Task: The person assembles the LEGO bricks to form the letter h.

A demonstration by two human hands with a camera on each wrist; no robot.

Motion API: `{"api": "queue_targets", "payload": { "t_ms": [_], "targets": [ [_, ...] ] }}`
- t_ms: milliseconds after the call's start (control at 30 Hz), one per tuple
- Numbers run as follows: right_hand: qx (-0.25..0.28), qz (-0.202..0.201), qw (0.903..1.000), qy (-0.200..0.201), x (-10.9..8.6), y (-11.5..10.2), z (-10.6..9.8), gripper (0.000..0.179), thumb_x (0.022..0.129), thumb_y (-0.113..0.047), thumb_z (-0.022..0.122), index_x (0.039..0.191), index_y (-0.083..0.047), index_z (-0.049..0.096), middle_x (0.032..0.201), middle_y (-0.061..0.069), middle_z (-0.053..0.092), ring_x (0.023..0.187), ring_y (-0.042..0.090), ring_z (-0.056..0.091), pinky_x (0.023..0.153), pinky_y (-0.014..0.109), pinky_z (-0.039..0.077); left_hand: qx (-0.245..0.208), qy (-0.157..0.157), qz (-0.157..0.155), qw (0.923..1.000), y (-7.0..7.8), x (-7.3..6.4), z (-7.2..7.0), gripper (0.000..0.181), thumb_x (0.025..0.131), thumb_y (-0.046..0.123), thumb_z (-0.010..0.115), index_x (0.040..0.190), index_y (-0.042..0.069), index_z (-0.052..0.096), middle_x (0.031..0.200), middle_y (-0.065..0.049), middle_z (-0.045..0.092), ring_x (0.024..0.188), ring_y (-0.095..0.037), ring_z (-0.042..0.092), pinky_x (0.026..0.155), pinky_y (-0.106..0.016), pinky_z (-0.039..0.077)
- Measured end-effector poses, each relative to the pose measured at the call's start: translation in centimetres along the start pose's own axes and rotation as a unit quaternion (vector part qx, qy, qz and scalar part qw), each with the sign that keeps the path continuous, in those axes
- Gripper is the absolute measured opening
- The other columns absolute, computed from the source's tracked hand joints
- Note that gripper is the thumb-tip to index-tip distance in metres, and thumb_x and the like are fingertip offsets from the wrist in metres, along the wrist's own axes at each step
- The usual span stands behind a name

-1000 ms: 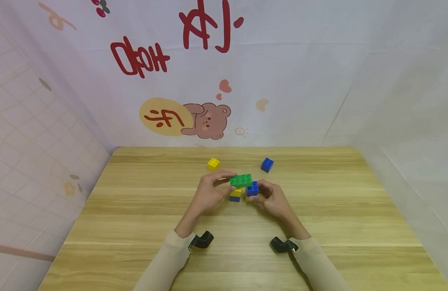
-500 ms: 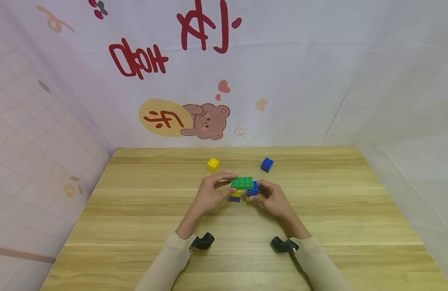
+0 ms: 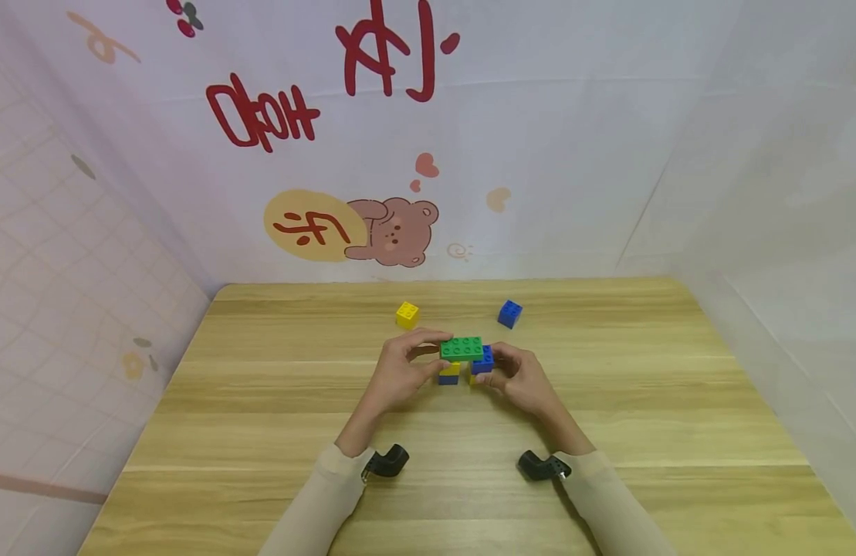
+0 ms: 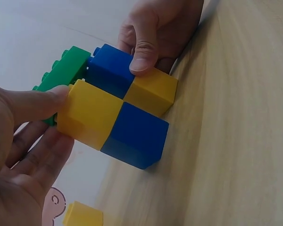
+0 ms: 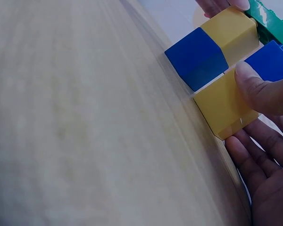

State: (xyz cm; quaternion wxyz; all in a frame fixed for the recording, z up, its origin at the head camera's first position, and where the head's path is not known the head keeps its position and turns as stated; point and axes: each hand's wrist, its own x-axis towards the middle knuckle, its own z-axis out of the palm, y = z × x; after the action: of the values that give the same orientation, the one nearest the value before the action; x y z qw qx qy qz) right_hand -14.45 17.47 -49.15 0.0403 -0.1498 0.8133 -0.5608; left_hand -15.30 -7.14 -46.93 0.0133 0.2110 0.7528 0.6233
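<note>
A long green brick (image 3: 461,348) lies across the tops of two small stacks, with my left hand (image 3: 400,367) pinching its left end between thumb and fingers. The left stack has a yellow brick (image 4: 90,113) on top of a blue brick (image 4: 137,134). Beside it, the right stack is the reverse: an upper blue brick (image 4: 109,70) over a lower yellow brick (image 5: 221,101). My right hand (image 3: 528,384) grips this right stack, its thumb pressed near the seam between the two bricks. In the left wrist view, a small gap shows between the green brick and the upper blue brick.
A loose yellow brick (image 3: 407,314) sits behind my left hand on the wooden table (image 3: 441,494). Farther right is a loose blue brick (image 3: 509,313). A white printed curtain (image 3: 573,177) stands along the table's back edge.
The green brick has turned from slightly slanted to nearly level, and its right end now covers more of the upper blue brick. My right hand has kept its place on the right stack.
</note>
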Motion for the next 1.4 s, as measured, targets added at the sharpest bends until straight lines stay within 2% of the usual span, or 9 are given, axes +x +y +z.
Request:
{"api": "queue_targets", "payload": {
  "t_ms": [100,233,367,500,767,967,1067,1267,1400],
  "targets": [
    [0.0,-0.001,1.0,0.0,0.0,-0.1,-0.1,0.034,0.085,-0.003,0.082,0.117,-0.001,0.07,0.108,0.017,0.076,0.101,0.034,0.072,0.097,0.051,0.058,-0.01,-0.001,0.001,1.0,-0.1,0.0,0.0,0.04,0.087,-0.002,0.078,0.124,0.01,0.073,0.123,-0.008,0.071,0.118,-0.03,0.066,0.105,-0.049,0.056],
    [-0.001,-0.002,1.0,-0.001,0.0,0.1,-0.1,0.034,0.085,-0.004,0.082,0.117,-0.001,0.07,0.108,0.017,0.075,0.101,0.035,0.071,0.097,0.057,0.056,-0.02,-0.003,-0.004,0.9998,-0.1,0.0,0.0,0.04,0.086,-0.003,0.078,0.123,0.01,0.074,0.124,-0.009,0.071,0.12,-0.026,0.066,0.104,-0.041,0.057],
    [-0.005,-0.002,1.0,-0.003,0.0,0.4,-0.1,0.035,0.086,-0.005,0.082,0.118,-0.003,0.069,0.109,0.015,0.075,0.101,0.033,0.071,0.098,0.056,0.056,-0.025,-0.008,-0.011,0.9996,0.0,-0.1,-0.1,0.04,0.087,-0.004,0.077,0.125,0.008,0.073,0.125,-0.01,0.07,0.124,-0.028,0.065,0.103,-0.033,0.057],
    [-0.011,-0.002,0.9999,-0.004,-0.1,0.2,-0.1,0.034,0.086,-0.005,0.081,0.118,-0.003,0.069,0.108,0.014,0.075,0.1,0.031,0.07,0.097,0.053,0.057,-0.022,-0.011,-0.014,0.9996,0.1,-0.1,-0.2,0.041,0.086,-0.005,0.077,0.125,0.007,0.072,0.125,-0.009,0.07,0.124,-0.028,0.065,0.102,-0.032,0.057],
    [-0.022,0.0,0.9997,-0.005,0.6,3.1,0.0,0.037,0.086,-0.006,0.082,0.121,-0.006,0.068,0.111,0.013,0.074,0.101,0.029,0.069,0.097,0.05,0.057,-0.015,-0.006,-0.003,0.9999,-0.3,0.0,-0.2,0.041,0.084,-0.006,0.079,0.123,0.008,0.073,0.124,-0.007,0.072,0.121,-0.025,0.066,0.103,-0.045,0.057],
    [-0.01,-0.022,0.9996,-0.013,0.8,3.5,-0.1,0.039,0.085,-0.013,0.084,0.121,-0.012,0.069,0.111,0.006,0.074,0.102,0.019,0.069,0.096,0.037,0.058,-0.01,-0.002,0.004,0.9999,-0.6,0.0,-0.1,0.042,0.084,-0.006,0.079,0.122,0.011,0.074,0.123,-0.007,0.072,0.118,-0.025,0.067,0.104,-0.046,0.057],
    [-0.001,-0.025,0.9995,-0.021,0.7,3.4,-0.2,0.044,0.084,-0.015,0.086,0.124,-0.015,0.067,0.112,0.006,0.074,0.103,0.019,0.069,0.096,0.033,0.057,-0.017,-0.001,0.013,0.9998,-0.6,-0.1,-0.1,0.042,0.084,-0.007,0.079,0.122,0.01,0.074,0.122,-0.009,0.072,0.117,-0.026,0.066,0.104,-0.05,0.056],
    [-0.007,-0.027,0.9995,-0.013,0.6,2.5,-0.3,0.06,0.085,-0.019,0.086,0.138,-0.02,0.06,0.125,0.006,0.069,0.111,0.024,0.067,0.103,0.043,0.055,-0.027,-0.003,0.025,0.9993,-0.7,-0.2,-0.1,0.042,0.084,-0.007,0.079,0.122,0.009,0.073,0.121,-0.011,0.071,0.116,-0.028,0.066,0.104,-0.055,0.055],
    [-0.006,-0.066,0.9978,0.008,0.6,1.2,-0.6,0.058,0.089,-0.017,0.081,0.142,-0.019,0.058,0.131,0.006,0.066,0.12,0.025,0.061,0.105,0.053,0.053,-0.022,-0.002,0.025,0.9995,-0.5,-0.2,-0.2,0.041,0.084,-0.006,0.079,0.122,0.011,0.074,0.121,-0.009,0.072,0.116,-0.027,0.066,0.104,-0.055,0.055]
  ]
}}
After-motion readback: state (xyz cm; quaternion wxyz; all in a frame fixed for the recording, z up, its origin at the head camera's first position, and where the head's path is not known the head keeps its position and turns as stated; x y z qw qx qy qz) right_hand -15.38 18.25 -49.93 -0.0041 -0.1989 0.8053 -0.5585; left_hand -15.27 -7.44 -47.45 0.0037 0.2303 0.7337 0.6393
